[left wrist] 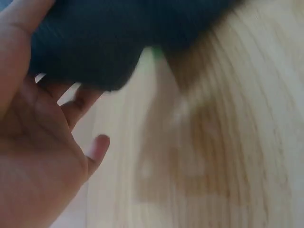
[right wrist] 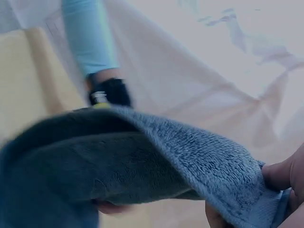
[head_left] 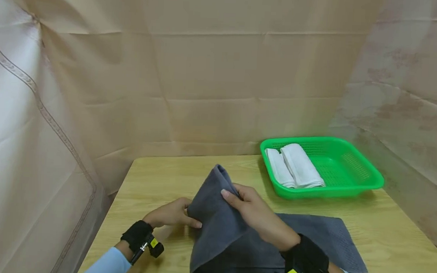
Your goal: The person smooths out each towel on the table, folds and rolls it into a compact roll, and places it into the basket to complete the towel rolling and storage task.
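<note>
A dark grey towel (head_left: 218, 222) has its left end lifted off the table, while its right part lies flat. My right hand (head_left: 255, 211) pinches the raised edge between thumb and fingers. On the left side of the lifted end, my left hand (head_left: 175, 214) holds the cloth, thumb in front and fingers behind. In the left wrist view the towel (left wrist: 95, 42) passes between that thumb and the fingers, with the little finger sticking out. The right wrist view shows the towel's fluffy pile (right wrist: 199, 152) and a fold hanging open beneath its edge.
A green plastic basket (head_left: 348, 191) stands at the back right of the wooden table (head_left: 158, 170). Two folded white towels (head_left: 301, 164) lie side by side in its left part. Beige cloth (head_left: 214, 71) hangs behind the table and along both sides.
</note>
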A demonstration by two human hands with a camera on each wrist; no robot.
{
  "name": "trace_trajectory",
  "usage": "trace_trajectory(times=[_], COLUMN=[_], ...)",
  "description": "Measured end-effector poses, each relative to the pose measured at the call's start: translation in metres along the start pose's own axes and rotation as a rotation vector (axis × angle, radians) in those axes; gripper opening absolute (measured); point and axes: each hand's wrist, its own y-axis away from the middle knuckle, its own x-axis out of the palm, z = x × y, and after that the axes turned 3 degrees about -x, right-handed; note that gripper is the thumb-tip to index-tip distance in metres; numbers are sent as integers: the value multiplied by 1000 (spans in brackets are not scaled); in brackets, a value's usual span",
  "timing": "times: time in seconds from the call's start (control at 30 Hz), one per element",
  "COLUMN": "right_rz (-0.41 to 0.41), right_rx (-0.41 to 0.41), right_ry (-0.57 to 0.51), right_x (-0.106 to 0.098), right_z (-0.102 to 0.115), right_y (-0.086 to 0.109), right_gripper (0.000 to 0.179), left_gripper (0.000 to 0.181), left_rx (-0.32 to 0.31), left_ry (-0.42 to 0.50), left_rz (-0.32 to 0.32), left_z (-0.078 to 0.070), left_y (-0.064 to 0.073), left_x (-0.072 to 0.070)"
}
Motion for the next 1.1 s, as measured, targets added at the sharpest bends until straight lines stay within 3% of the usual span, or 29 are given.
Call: trace_trajectory(times=[0.13, 0.27, 0.4, 0.5, 0.63, 0.83, 0.93, 1.1], right_rz=[-61, -117, -189, -233, -242, -333, -356, -458], right_rx=[1, 80, 204, 309, 341, 227, 144, -144], right_ry=[36, 85, 199, 308, 466, 845, 1027, 1359], right_x=[-35, -83, -133, -159, -173, -168, -160, -137], right_z=[12, 3, -31, -65, -106, -139, -144, -148], right_y=[24, 51, 70, 78, 75, 62, 57, 45], right_gripper=[46, 54, 60, 58, 44, 20, 19, 29], left_gripper=[16, 26, 38, 41, 35, 14, 23, 31], left_rx=[-5, 54, 134, 184, 133, 33, 7, 39], left_ry=[-54, -103, -121, -106, -102, -173, -181, -269], left_rz=[54, 85, 134, 156, 138, 54, 35, 22], left_z=[6, 5, 7, 11, 18, 23, 23, 25], left_y=[-3, 2, 2, 3, 9, 18, 25, 36], left_x=[3, 5, 11, 17, 24, 27, 26, 25])
